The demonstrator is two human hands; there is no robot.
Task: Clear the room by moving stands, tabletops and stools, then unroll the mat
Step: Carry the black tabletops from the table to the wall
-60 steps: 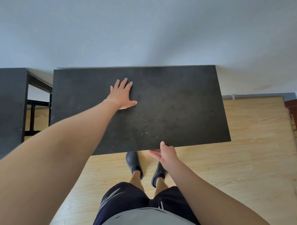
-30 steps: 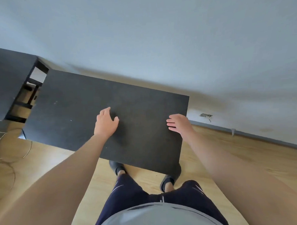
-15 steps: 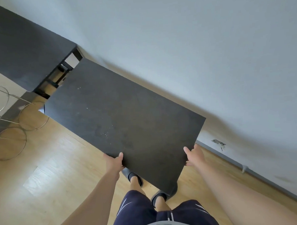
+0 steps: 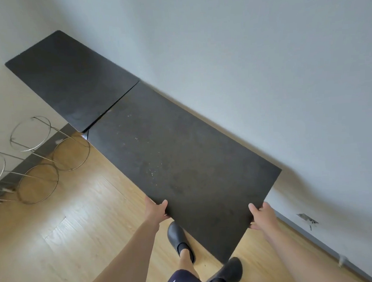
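Held the black tabletop by its near end: left grip curled round one corner, right grip round the other, thumbs on top. Lay along the wall, far end just beside a second tabletop, above the wood floor. Looked stiff, broad, probably heavy and smooth-faced; best taken at both corners and kept level.

one wide-angle camera is riding on the person's head, looking forward and steeply down along both forearms. it is sitting close above the left hand and right hand, taking in the tabletop, the wooden floor, the shoes near the bottom edge and the wall slanting across the upper right.
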